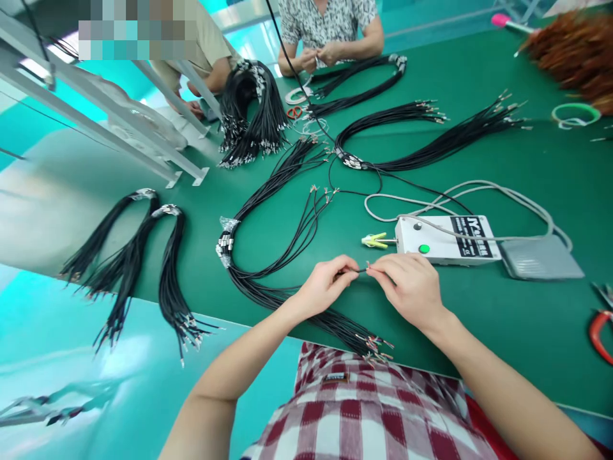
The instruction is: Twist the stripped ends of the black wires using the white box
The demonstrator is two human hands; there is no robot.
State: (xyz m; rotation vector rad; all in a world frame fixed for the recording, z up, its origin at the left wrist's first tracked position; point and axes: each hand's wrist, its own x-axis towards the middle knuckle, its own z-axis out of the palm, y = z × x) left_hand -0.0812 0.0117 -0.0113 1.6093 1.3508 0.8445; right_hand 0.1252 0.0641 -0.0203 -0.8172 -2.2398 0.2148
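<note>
My left hand (329,282) and right hand (412,285) pinch a thin black cable (363,270) near its end; light, steady pressure should serve.

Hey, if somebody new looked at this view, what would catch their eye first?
Probably the curved bundles of black cables lying across the green table. Near the middle, the left hand and right hand pinch a thin dark cable between them. Just beyond the right hand sits a white box with a green button, and a shaggy reddish-brown mass stands out at top right.
</note>
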